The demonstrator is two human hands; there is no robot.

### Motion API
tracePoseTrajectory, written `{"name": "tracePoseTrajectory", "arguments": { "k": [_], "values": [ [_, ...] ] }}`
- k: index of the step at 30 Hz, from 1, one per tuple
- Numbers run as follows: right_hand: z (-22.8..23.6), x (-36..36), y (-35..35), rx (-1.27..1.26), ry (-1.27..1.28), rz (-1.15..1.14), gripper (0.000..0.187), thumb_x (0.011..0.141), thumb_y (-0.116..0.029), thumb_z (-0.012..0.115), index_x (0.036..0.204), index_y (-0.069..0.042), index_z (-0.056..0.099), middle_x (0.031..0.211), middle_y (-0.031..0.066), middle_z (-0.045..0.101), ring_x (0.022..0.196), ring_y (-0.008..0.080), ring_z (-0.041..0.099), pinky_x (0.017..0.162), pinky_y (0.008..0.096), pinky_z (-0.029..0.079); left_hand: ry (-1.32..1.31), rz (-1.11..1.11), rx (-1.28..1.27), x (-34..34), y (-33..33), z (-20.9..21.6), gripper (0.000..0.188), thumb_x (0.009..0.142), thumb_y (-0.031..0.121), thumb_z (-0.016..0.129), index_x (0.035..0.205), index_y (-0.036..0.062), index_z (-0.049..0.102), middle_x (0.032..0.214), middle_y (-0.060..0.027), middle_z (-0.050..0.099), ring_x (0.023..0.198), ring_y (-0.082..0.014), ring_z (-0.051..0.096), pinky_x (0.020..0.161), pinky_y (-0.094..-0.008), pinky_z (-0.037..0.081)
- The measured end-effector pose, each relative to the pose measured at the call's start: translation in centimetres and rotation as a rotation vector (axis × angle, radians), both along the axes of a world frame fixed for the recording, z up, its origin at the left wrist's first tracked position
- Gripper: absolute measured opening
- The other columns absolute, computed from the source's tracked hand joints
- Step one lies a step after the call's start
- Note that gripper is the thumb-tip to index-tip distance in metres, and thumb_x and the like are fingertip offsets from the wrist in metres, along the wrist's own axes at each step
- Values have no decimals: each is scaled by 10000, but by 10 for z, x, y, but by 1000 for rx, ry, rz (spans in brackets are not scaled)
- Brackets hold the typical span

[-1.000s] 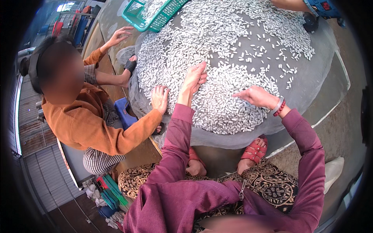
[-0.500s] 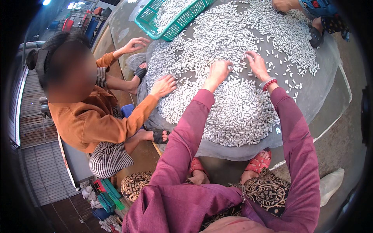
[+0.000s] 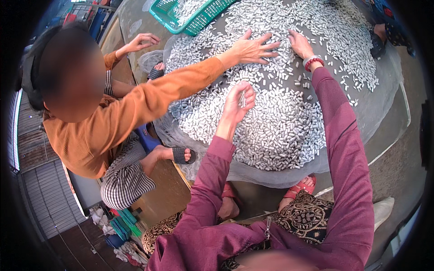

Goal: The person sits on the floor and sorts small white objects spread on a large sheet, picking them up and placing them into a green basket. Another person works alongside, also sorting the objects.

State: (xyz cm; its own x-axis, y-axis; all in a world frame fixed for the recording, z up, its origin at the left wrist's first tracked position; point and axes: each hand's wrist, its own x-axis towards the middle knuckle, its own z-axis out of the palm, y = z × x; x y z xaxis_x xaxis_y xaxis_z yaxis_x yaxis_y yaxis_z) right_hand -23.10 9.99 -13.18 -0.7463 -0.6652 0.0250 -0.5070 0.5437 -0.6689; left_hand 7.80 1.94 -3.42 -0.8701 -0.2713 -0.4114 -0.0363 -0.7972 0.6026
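Note:
Small pale-grey capsule-shaped pieces [image 3: 280,131] lie heaped on a mesh sheet, the biggest mound right in front of me. Over the mound's left side, my left hand [image 3: 239,104] is turned palm up, its fingers curled round several of the pieces. Farther out and to the right, my right hand [image 3: 300,46] reaches down among scattered pieces, fingers apart; nothing shows in it, though its fingertips are partly hard to make out. Between and beyond my hands, a co-worker's spread hand [image 3: 253,49] hovers over or touches the pieces.
A green plastic basket [image 3: 201,22] holding similar pieces stands at the far left. The co-worker in an orange sleeve [image 3: 153,97] crouches on my left, arm stretched across. Another person's foot [image 3: 379,34] is at the far right. My red sandals [image 3: 300,187] stand by the sheet's near edge [image 3: 271,178].
My left hand has drawn back toward me and turned palm up with pieces in it. My right hand has moved farther out. The co-worker's hand has swept right across the pieces.

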Motion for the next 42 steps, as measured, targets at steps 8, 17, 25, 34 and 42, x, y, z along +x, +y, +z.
{"name": "tracePoseTrajectory", "arguments": {
  "k": [8,17,25,34,42],
  "values": [
    [19,106,35,120,65,657,276,902,-187,485,1148,-70,530,825,195,631,750,368,609,675,448,486,10,26,-40,22,-23,34,260,852,288,503,913,39,544,826,-74,525,688,-144,523,418,-170,355],
    [78,185,131,143,13,846,160,885,-155,483,990,-37,460,626,185,562,618,366,584,541,469,436,-248,-165,-507,-4,-43,66,227,947,246,497,966,32,572,652,35,434,581,-25,428,378,-147,254],
    [98,181,161,123,-405,699,249,871,-242,584,997,-28,592,855,164,645,732,332,604,666,399,472,-603,-370,-1523,-30,-12,6,306,882,324,510,908,80,694,721,-132,640,738,-217,626,693,-355,464],
    [98,142,177,1,-515,306,265,872,-236,572,991,-16,659,691,42,613,601,125,511,582,309,424,-564,-587,-1893,-82,61,-17,186,784,178,640,808,-2,678,786,-188,659,768,-345,656,660,-441,513],
    [61,172,130,214,0,394,237,865,-237,533,875,-5,581,781,186,626,777,340,631,686,433,503,-607,-582,-1733,-87,39,-36,364,663,289,689,791,-49,646,800,-219,654,774,-343,654,722,-396,507]
  ]
}}
